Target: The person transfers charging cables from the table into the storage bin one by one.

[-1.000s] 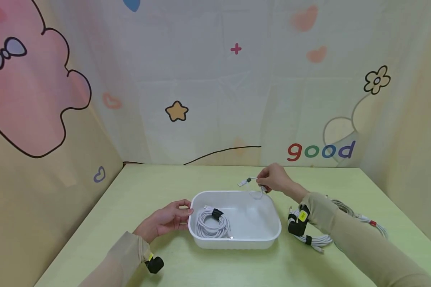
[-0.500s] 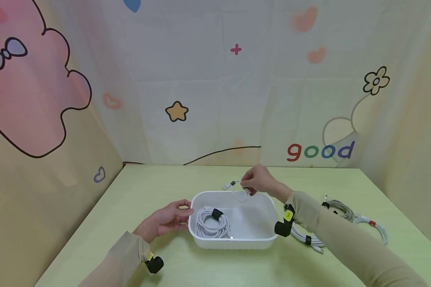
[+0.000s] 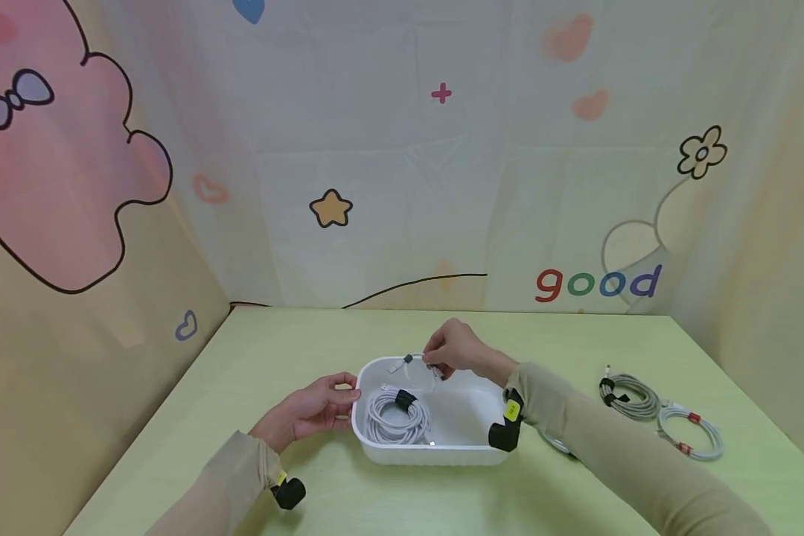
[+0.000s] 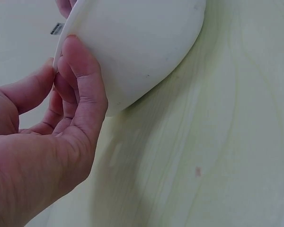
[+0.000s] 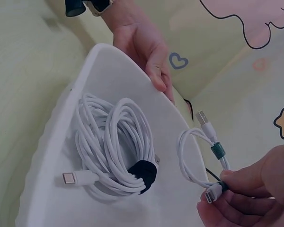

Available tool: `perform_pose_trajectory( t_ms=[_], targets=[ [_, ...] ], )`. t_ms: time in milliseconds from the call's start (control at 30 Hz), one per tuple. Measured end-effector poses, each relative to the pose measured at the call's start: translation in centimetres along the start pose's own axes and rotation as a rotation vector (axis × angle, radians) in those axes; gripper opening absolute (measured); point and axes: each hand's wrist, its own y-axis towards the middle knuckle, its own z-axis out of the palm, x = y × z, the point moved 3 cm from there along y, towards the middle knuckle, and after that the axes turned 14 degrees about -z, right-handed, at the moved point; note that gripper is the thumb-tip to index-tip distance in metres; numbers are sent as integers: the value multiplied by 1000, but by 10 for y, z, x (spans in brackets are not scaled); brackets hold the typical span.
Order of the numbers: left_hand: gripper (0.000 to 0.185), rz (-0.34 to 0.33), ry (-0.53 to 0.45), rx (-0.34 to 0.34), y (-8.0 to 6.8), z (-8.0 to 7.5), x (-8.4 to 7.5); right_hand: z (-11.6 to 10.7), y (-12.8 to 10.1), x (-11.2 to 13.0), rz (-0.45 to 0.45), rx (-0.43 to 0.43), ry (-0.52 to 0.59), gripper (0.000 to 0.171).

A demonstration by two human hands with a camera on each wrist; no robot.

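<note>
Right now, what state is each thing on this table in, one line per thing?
White tub: upright, open-topped, on the table.
Long white cable: coiled, strapped, lying in the tub.
Short white cable: looped, pinched by the right hand, above the tub.
Left hand: holds the tub's rim.
Grey cable: coiled, on the table.
White cable with red ties: coiled, on the table.

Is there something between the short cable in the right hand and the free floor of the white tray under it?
Nothing visible. The right hand pinches the short white cable above the white plastic tray; the coiled white cable lies at the tray's left side.
</note>
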Motion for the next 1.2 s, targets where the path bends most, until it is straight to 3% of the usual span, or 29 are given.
perform_pose_trajectory(
  t_ms=[633, 800, 933, 1200],
  targets=[
    [17, -4, 7, -11, -1, 0, -3, 35, 4, 9, 21, 108, 10, 5],
    [21, -8, 16, -20, -1, 0, -1, 41, 3, 11, -7, 179, -31, 9],
    [22, -11, 16, -21, -1, 0, 0, 37, -1, 14, -89, 182, -133, 15],
    [22, 0, 18, -24, -2, 0, 0, 1, -18, 13, -206, 55, -234, 17]
  ],
)
